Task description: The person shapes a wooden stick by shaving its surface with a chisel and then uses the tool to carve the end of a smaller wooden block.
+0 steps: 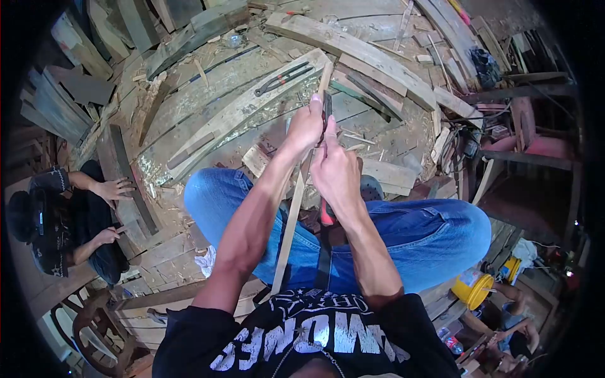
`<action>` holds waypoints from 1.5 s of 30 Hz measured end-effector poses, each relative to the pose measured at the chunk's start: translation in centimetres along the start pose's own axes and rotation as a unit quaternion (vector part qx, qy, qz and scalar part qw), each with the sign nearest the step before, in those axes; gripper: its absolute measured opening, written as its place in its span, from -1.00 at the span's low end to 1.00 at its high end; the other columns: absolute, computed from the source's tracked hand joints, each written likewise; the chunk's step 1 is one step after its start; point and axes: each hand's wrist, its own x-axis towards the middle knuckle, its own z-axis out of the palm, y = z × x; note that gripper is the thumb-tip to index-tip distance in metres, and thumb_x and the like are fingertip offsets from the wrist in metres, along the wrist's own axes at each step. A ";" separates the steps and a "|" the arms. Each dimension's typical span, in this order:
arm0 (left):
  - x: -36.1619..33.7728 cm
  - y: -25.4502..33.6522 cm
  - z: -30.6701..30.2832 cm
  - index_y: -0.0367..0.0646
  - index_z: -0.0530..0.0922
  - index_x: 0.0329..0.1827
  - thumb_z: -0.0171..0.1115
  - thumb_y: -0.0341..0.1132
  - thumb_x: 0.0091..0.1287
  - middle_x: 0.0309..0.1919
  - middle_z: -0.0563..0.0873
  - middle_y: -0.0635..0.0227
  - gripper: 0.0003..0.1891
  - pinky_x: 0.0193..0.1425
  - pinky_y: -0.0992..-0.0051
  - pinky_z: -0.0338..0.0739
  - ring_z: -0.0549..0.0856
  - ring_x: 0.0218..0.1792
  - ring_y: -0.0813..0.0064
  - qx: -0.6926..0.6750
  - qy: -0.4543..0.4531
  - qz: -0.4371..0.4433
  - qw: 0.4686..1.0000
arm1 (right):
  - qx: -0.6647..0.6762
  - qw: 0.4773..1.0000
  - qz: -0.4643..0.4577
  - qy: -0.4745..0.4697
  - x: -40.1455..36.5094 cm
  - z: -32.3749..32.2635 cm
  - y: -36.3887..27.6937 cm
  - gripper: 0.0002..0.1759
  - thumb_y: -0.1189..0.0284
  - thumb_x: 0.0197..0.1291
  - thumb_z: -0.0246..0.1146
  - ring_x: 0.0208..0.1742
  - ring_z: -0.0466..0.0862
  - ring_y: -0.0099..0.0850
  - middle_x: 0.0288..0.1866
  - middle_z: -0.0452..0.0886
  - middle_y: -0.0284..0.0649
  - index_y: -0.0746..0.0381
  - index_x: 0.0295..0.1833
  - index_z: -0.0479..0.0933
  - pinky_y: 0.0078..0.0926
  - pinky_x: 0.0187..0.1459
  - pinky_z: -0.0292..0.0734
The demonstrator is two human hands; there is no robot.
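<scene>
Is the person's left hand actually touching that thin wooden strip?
Touching. The head view shows the left hand closed around the thin wooden strip; the right hand grips a red-handled tool.

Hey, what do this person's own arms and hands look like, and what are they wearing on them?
Both arms are bare below the short black sleeves of a T-shirt printed with white lettering. The left hand and right hand wear no gloves, and no watch, rings or wristbands show.
</scene>
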 end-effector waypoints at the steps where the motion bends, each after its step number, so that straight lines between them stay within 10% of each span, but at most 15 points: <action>1: 0.7 -0.8 0.1 -0.37 0.59 -0.45 -0.32 0.12 0.51 -0.59 0.62 0.07 -0.27 -0.27 0.18 0.44 0.63 -0.47 0.17 -0.007 -0.003 0.006 1.000 | 0.015 1.000 -0.002 0.006 0.0 0.0 -0.1 -0.39 0.49 0.20 0.08 -0.55 0.64 0.07 -0.61 0.54 0.19 0.44 0.38 0.27 -0.03 -0.37 0.56; 14: -0.6 0.8 0.3 -0.47 0.61 -0.34 -0.30 0.13 0.51 -0.40 0.68 -0.20 -0.25 -0.07 0.12 0.49 0.70 -0.23 -0.08 0.063 0.002 -0.011 0.998 | 0.003 0.999 0.025 -0.023 -1.0 -1.2 -0.6 -0.41 0.48 0.25 0.07 -0.45 0.66 0.10 -0.52 0.59 0.20 0.45 0.39 0.25 -0.04 -0.33 0.55; 23: 0.9 -2.0 1.1 -0.43 0.60 -0.40 -0.31 0.11 0.52 -0.51 0.66 -0.01 -0.27 -0.21 0.22 0.50 0.67 -0.40 0.19 0.077 0.021 0.021 0.997 | 0.005 0.999 0.029 -0.019 -0.3 -1.1 -0.2 -0.42 0.46 0.24 0.06 -0.49 0.65 0.11 -0.56 0.56 0.21 0.42 0.38 0.27 0.01 -0.35 0.56; 25: 1.3 -2.0 0.8 -0.19 0.57 -0.42 -0.32 0.11 0.54 -0.59 0.57 0.37 -0.36 -0.43 0.39 0.39 0.51 -0.55 0.50 -0.054 -0.038 0.022 0.998 | 0.003 1.000 0.021 -0.007 -0.6 -1.0 -0.5 -0.42 0.46 0.24 0.06 -0.48 0.65 0.11 -0.56 0.57 0.21 0.42 0.38 0.28 -0.01 -0.36 0.56; 45: -0.5 0.2 0.3 -0.19 0.57 -0.38 -0.28 0.07 0.56 -0.60 0.53 0.41 -0.41 -0.48 0.43 0.37 0.50 -0.56 0.54 -0.044 -0.030 0.016 0.998 | 0.001 1.000 0.027 -0.001 1.0 -1.2 -0.8 -0.42 0.46 0.25 0.07 -0.46 0.66 0.12 -0.49 0.60 0.22 0.41 0.38 0.28 0.04 -0.32 0.57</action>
